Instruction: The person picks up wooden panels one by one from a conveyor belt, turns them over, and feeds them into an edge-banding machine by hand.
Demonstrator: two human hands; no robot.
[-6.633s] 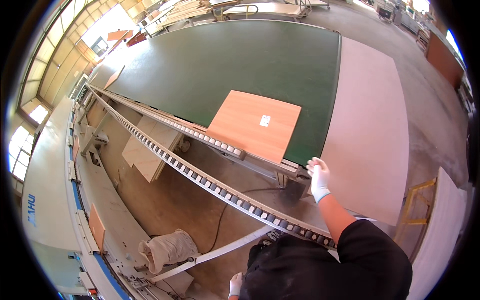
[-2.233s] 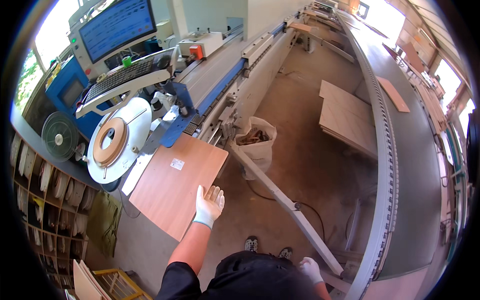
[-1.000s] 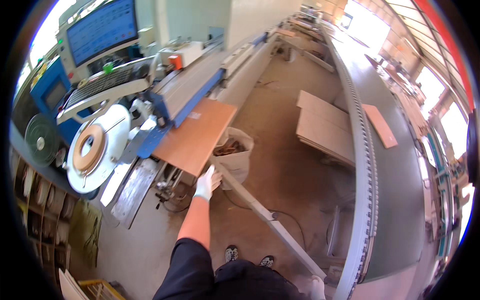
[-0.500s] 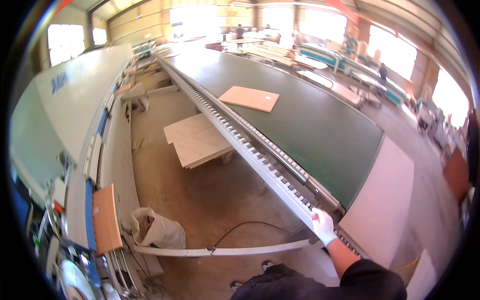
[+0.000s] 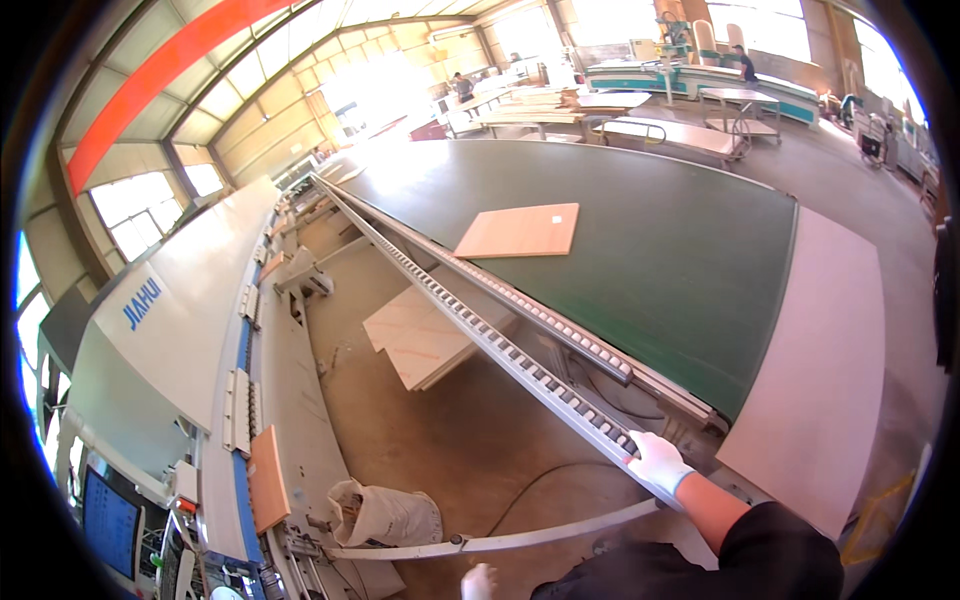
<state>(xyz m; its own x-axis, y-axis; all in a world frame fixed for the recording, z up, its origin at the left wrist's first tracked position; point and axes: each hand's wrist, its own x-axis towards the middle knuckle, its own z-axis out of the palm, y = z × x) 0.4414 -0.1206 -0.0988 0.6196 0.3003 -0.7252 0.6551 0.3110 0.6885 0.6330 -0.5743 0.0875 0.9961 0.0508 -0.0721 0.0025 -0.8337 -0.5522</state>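
My right hand (image 5: 658, 462), in a white glove, curls over the near end of a long metal roller rail (image 5: 480, 330) that runs away to the upper left. My left hand (image 5: 480, 582), also gloved, shows only as a tip at the lower edge and touches nothing visible. A brown wooden panel (image 5: 520, 232) lies flat on the wide green conveyor belt (image 5: 680, 230) beyond the rail, far from both hands. A second, smaller brown panel (image 5: 267, 478) rests on the feed track of the long grey machine (image 5: 180, 330) at the left.
A stack of pale boards (image 5: 435, 335) lies on the floor between machine and rail. A white sack (image 5: 385, 515) sits by a thin metal bar (image 5: 500, 542). A pale sheet (image 5: 815, 380) borders the belt's near end. A screen (image 5: 108, 520) glows lower left. People work far back.
My left hand let go of the brown panel, which now sits on the machine's track. The view swung from the machine to the green belt; my right hand stays on the rail end.
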